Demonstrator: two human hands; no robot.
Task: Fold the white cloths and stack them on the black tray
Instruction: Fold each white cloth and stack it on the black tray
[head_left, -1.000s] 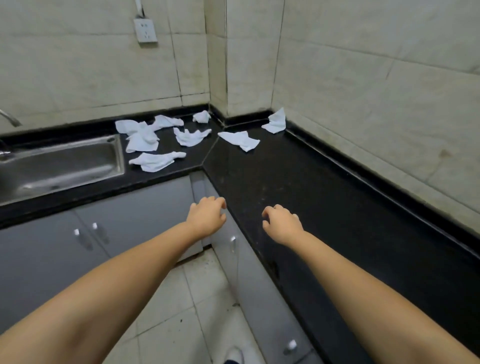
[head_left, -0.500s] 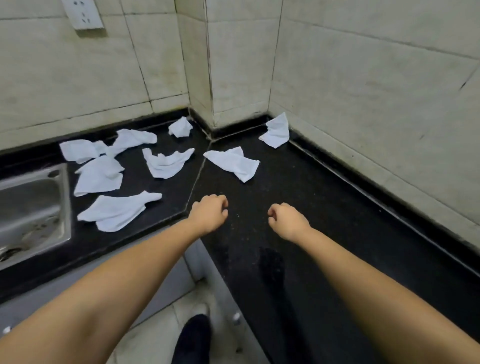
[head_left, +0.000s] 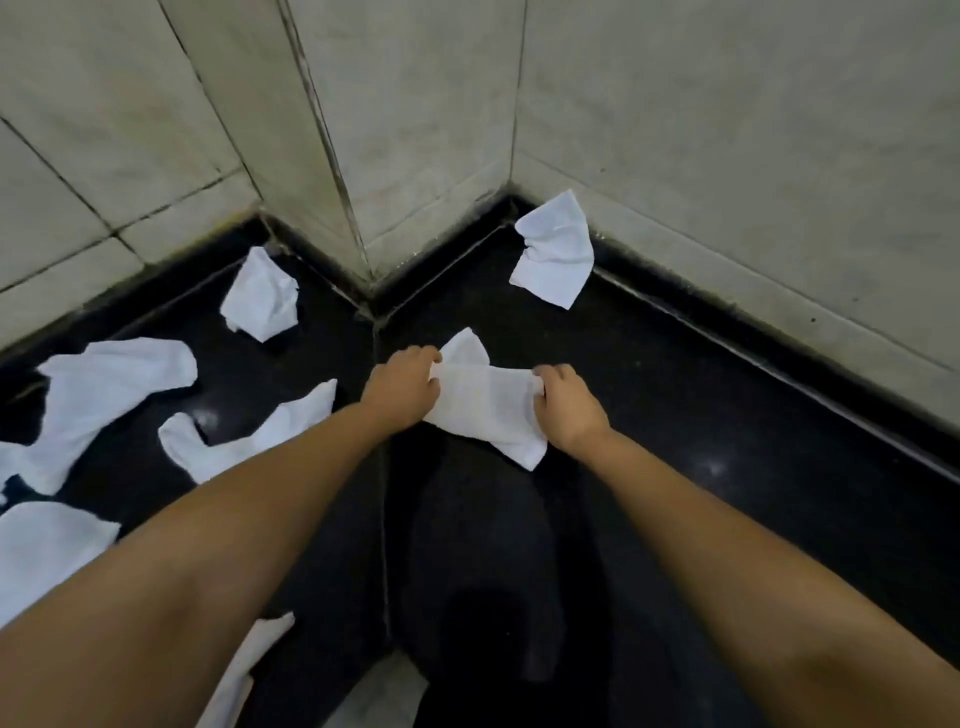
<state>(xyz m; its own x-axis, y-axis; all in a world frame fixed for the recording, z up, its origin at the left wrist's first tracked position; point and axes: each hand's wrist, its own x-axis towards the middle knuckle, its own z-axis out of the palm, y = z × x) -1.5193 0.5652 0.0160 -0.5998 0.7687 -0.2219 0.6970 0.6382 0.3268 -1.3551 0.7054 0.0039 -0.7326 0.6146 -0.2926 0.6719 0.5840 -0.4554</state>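
Observation:
A crumpled white cloth (head_left: 483, 405) lies on the black countertop (head_left: 675, 415) near the inner corner. My left hand (head_left: 402, 387) grips its left end and my right hand (head_left: 569, 405) grips its right end, with the cloth stretched between them. Several other white cloths lie loose: one in the far right corner (head_left: 556, 257), one by the back wall (head_left: 262, 296), one just left of my left wrist (head_left: 249, 441), and more at the left edge (head_left: 104, 395). No black tray is in view.
Tiled walls (head_left: 727, 130) close in the counter at the back and right, meeting in a protruding corner (head_left: 343, 171). A seam (head_left: 382, 493) runs down the counter between my arms. Floor tile (head_left: 379, 696) shows below the counter edge.
I have stepped in close to the corner and both hands have reached forward. They now hold the ends of the middle cloth, which lay untouched before. The sink has left the view.

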